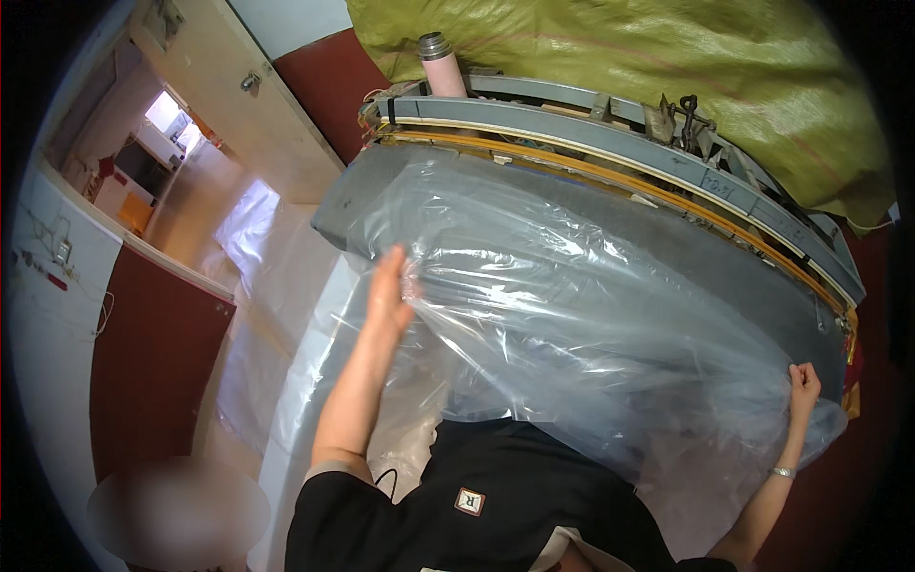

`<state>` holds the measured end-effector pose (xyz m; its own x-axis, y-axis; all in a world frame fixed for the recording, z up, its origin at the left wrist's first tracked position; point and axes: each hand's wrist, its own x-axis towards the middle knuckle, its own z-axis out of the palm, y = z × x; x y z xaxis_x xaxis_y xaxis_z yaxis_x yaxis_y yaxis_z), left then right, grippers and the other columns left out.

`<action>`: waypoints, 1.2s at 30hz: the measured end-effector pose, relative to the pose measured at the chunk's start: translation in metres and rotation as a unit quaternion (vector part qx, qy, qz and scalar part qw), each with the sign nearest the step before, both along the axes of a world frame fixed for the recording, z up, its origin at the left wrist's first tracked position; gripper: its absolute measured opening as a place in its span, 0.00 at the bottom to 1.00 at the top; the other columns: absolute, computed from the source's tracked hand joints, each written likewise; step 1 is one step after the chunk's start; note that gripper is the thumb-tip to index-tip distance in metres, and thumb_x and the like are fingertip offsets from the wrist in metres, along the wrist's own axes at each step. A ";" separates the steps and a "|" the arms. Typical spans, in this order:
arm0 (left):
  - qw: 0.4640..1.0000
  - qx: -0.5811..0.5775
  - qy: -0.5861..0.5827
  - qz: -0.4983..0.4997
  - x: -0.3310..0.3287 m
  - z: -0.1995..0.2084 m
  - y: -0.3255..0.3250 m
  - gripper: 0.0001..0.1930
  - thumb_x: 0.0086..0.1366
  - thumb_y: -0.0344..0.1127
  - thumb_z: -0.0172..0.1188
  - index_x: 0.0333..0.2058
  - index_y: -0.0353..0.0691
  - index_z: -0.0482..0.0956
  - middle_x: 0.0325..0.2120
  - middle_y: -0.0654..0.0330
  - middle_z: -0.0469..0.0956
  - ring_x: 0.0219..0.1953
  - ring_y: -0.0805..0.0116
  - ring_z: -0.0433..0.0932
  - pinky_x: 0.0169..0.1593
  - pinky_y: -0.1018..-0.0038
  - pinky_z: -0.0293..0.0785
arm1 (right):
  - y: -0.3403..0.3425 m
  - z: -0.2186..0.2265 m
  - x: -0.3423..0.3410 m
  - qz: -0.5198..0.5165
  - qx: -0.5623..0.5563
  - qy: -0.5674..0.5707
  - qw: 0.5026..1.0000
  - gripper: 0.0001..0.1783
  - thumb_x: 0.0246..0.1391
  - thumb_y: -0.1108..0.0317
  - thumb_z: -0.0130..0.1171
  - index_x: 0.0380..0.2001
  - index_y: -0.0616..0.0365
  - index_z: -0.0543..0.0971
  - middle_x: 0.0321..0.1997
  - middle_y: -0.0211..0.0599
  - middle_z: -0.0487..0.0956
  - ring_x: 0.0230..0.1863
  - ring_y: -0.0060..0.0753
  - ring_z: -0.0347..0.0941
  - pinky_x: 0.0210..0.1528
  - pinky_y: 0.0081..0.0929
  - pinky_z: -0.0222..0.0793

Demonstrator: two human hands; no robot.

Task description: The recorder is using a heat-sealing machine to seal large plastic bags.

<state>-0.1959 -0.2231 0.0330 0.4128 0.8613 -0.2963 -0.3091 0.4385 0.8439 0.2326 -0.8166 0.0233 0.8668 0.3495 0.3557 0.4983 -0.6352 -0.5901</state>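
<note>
A wide clear plastic sheet (534, 296) stretches between my two hands, creased and shiny, partly over a long grey surface (667, 243). My left hand (386, 291) is closed on its left side, with folds fanning out from the fingers; that hand is slightly blurred. At the far right, my right hand (803, 383) pinches the sheet's other end, the fist raised and a watch on the wrist. The sheet's near part hangs in loose folds in front of my body.
Behind the grey surface runs a long grey metal beam (572, 119) with an orange strip (610, 172). A pink flask (442, 71) and a metal clamp (688, 119) stand there. Yellow-green woven sheeting (648, 67) hangs beyond. To the left are an open door (238, 95) and plastic on the floor (253, 353).
</note>
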 end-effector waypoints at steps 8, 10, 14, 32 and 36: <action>0.542 0.697 0.416 0.216 0.007 0.015 0.098 0.12 0.54 0.31 0.54 0.37 0.34 0.70 0.32 0.52 0.73 0.36 0.55 0.70 0.42 0.66 0.66 | -0.010 -0.001 -0.004 -0.005 0.008 0.015 1.000 0.13 0.48 0.72 0.54 0.17 0.60 0.62 0.17 0.21 0.55 0.21 0.15 0.49 0.21 0.15 0.46; 0.629 0.696 0.345 -0.005 0.043 0.026 0.105 0.12 0.54 0.33 0.55 0.37 0.33 0.72 0.37 0.50 0.73 0.43 0.51 0.68 0.48 0.65 0.64 | -0.009 -0.002 -0.003 -0.002 0.002 0.014 1.000 0.13 0.48 0.72 0.54 0.17 0.60 0.62 0.17 0.21 0.55 0.21 0.15 0.49 0.22 0.15 0.46; 0.569 0.722 0.332 -0.209 0.096 0.020 0.107 0.20 0.57 0.41 0.51 0.45 0.34 0.69 0.48 0.49 0.67 0.55 0.50 0.60 0.55 0.63 0.57 | -0.025 -0.005 0.004 -0.001 0.018 0.043 0.999 0.13 0.49 0.71 0.54 0.18 0.59 0.62 0.18 0.21 0.56 0.22 0.15 0.49 0.23 0.14 0.47; 0.608 0.707 0.337 -0.130 0.141 0.004 0.069 0.13 0.53 0.31 0.55 0.39 0.38 0.74 0.38 0.53 0.74 0.42 0.54 0.71 0.45 0.68 0.67 | -0.163 -0.018 0.002 -0.104 -0.010 -0.020 0.994 0.11 0.54 0.66 0.50 0.24 0.61 0.65 0.22 0.23 0.61 0.26 0.17 0.56 0.31 0.12 0.54; 0.637 0.637 0.433 -0.020 0.161 0.005 0.080 0.10 0.51 0.31 0.56 0.33 0.36 0.74 0.34 0.52 0.74 0.40 0.53 0.70 0.43 0.64 0.67 | -0.169 -0.020 0.015 -0.113 0.008 -0.033 0.993 0.12 0.55 0.64 0.49 0.25 0.62 0.67 0.24 0.25 0.64 0.29 0.18 0.57 0.35 0.14 0.56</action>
